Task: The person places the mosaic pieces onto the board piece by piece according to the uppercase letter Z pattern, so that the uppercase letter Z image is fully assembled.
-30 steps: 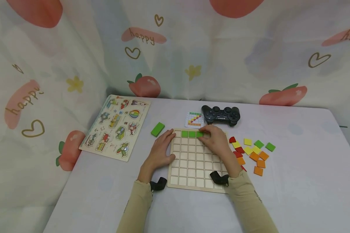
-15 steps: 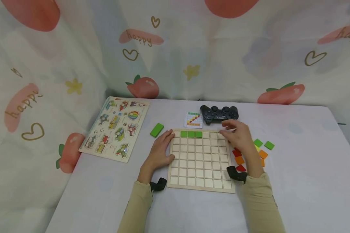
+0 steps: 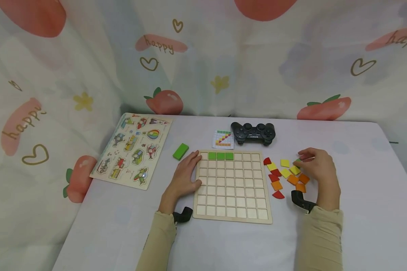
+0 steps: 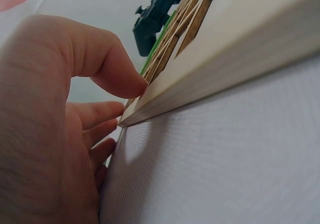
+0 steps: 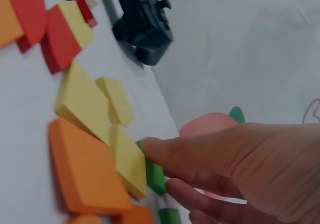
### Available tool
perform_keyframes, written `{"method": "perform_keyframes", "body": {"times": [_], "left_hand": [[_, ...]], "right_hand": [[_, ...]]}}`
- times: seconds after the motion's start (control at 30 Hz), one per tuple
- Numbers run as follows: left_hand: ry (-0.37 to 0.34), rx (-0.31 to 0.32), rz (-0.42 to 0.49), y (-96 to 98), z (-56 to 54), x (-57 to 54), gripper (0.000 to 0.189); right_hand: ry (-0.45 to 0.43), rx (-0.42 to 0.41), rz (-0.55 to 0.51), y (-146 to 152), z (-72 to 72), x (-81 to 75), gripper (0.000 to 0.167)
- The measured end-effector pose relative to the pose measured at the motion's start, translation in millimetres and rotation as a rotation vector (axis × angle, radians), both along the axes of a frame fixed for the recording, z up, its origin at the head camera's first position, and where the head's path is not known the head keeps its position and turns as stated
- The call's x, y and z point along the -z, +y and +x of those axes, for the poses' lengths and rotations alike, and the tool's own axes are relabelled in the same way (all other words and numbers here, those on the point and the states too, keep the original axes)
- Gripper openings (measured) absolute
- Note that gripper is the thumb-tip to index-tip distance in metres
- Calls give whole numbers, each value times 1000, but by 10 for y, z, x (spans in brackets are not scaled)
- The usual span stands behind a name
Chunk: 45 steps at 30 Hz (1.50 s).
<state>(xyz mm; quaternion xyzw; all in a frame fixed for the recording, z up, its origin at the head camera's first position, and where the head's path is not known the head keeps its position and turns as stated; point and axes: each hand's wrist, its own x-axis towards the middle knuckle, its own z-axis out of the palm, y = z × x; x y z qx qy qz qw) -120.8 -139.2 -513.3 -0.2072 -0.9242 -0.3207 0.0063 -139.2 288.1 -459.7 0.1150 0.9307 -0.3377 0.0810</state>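
- The left hand [image 3: 181,181] rests at the left edge of the wooden board [image 3: 231,201], fingers extended, thumb touching the rim.
- The right hand [image 3: 321,169] pinches a green tile [image 5: 156,176] between thumb and fingers, right of the board, near yellow tiles [image 3: 294,170] and orange tiles [image 3: 293,180].
- The board lies flat on the counter [image 3: 366,188], three green squares [image 3: 221,156] in its far row.
- Beyond it lie a picture card [image 3: 223,140] and a black controller [image 3: 253,133].

Loose tiles [image 3: 293,180] between board [image 3: 231,191] and right hand [image 3: 317,165]
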Motion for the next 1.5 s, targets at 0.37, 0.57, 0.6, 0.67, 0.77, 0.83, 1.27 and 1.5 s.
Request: {"method": "perform_keyframes", "body": {"times": [0.37,0.57,0.6,0.67,0.77,0.83,1.27,1.5], "left_hand": [[-17,7,-12,0,-11,8,85],[-23,2,-14,-3,-15,9,84],[-23,0,-14,-3,-15,8,84],[-24,-4,-18,-6,-11,6,84],[-26,-11,-23,-11,-6,7,84],[-26,-11,-20,-11,-3,7,84],[-13,-7,-25,4,-9,8,84],[-10,-8,-20,5,-11,12,84]], "right_hand": [[-15,-1,26,-60,-1,-21,45],[77,-48,8,-210,-62,-7,43],[110,-73,-6,-265,-76,-8,42],[177,-138,-46,-412,-105,-17,41],[279,-262,-86,-685,-160,-2,37],[318,-346,-112,-874,-192,32,35],[407,-452,-101,-1441,-228,256,22],[394,-399,-130,-1447,-238,277,26]]}}
